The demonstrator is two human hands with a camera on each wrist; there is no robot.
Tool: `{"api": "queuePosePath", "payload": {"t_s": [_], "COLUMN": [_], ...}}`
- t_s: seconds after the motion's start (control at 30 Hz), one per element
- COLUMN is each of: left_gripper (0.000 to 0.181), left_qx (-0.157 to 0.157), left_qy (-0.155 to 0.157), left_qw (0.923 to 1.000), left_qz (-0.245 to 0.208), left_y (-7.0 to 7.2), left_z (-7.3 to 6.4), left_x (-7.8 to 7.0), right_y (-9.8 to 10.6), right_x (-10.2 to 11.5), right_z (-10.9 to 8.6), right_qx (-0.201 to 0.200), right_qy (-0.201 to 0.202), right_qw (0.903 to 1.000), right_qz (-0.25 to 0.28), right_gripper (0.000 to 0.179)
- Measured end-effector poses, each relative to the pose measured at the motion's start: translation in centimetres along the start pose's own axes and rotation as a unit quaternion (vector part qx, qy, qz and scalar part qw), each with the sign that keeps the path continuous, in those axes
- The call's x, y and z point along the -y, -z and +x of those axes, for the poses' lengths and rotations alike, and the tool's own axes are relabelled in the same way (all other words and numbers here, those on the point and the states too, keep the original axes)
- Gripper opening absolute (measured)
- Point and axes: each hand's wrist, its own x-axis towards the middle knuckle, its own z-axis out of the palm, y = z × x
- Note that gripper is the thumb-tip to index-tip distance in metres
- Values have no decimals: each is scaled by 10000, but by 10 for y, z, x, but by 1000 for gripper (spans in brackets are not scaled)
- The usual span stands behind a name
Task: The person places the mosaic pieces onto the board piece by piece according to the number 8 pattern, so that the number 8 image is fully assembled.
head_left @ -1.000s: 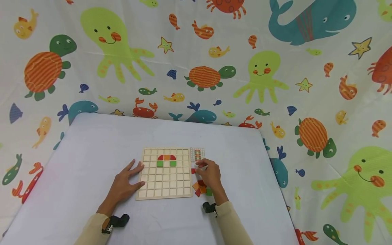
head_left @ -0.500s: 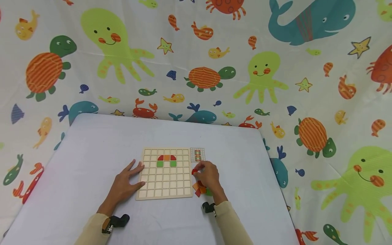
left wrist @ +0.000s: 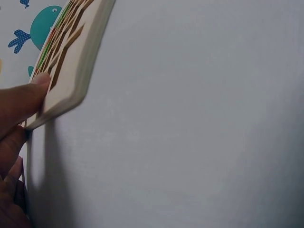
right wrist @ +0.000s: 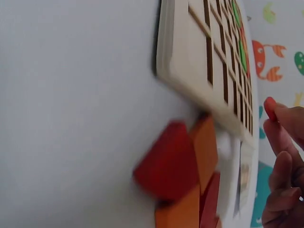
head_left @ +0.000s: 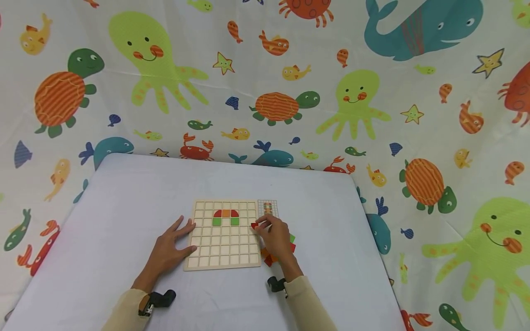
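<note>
A square wooden grid board (head_left: 223,252) lies on the white table. In its upper cells sit two red rounded pieces flanking an orange square (head_left: 226,213), with a green square (head_left: 217,221) below each red one. My left hand (head_left: 165,250) rests at the board's left edge, fingers spread; its thumb (left wrist: 40,81) touches the rim in the left wrist view. My right hand (head_left: 275,236) pinches a small red piece (head_left: 254,225) between thumb and fingertips, over the board's right edge. In the right wrist view this red piece (right wrist: 270,108) shows only partly.
Right of the board is a loose pile of red, orange and green pieces (head_left: 268,261), partly hidden under my right hand. A small printed pattern card (head_left: 268,207) lies by the board's upper right corner. Behind the table (head_left: 331,207) hangs a sea-animal cloth (head_left: 232,156).
My right hand has picked up the red piece beside the board and carried it left, over the right edge. More of the pile now shows. My left hand has stayed put.
</note>
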Motion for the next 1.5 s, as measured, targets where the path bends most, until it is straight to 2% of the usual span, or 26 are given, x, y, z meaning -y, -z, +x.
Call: {"api": "queuePosePath", "payload": {"t_s": [0.27, 0.5, 0.67, 0.83, 0.93, 1.17, 1.33, 1.5], "left_gripper": [76, 77, 78, 78, 79, 78, 77, 78], "left_qx": [55, 52, 78, 87, 81, 23, 15, 32], "left_qy": [-9, -13, 2, 20, 24, -49, -76, -69], "left_qw": [10000, 10000, 10000, 10000, 10000, 10000, 10000, 10000], "left_qz": [27, 34, 40, 27, 12, 40, 41, 28], "left_y": [0, 0, -1, 0, 0, 2, 2, 1], "left_z": [1, 2, 2, 2, 2, 1, 1, 1], "left_x": [2, 3, 3, 2, 2, 1, 1, 1], "right_y": [-28, -56, -72, -86, -89, -93, -93, -91], "right_x": [22, 40, 49, 53, 56, 65, 67, 68], "right_z": [1, 5, 6, 7, 6, 6, 6, 7], "right_qx": [90, 230, 397, 372, 320, 322, 285, 289], "right_qy": [288, 409, 319, 128, 9, 89, 89, 67], "right_qw": [9988, 9980, 9982, 9992, 9994, 9983, 9988, 9983], "right_qz": [379, 417, 320, 29, -117, -475, -398, -496], "right_gripper": [10, 10, 10, 10, 11, 9, 13, 7]}}
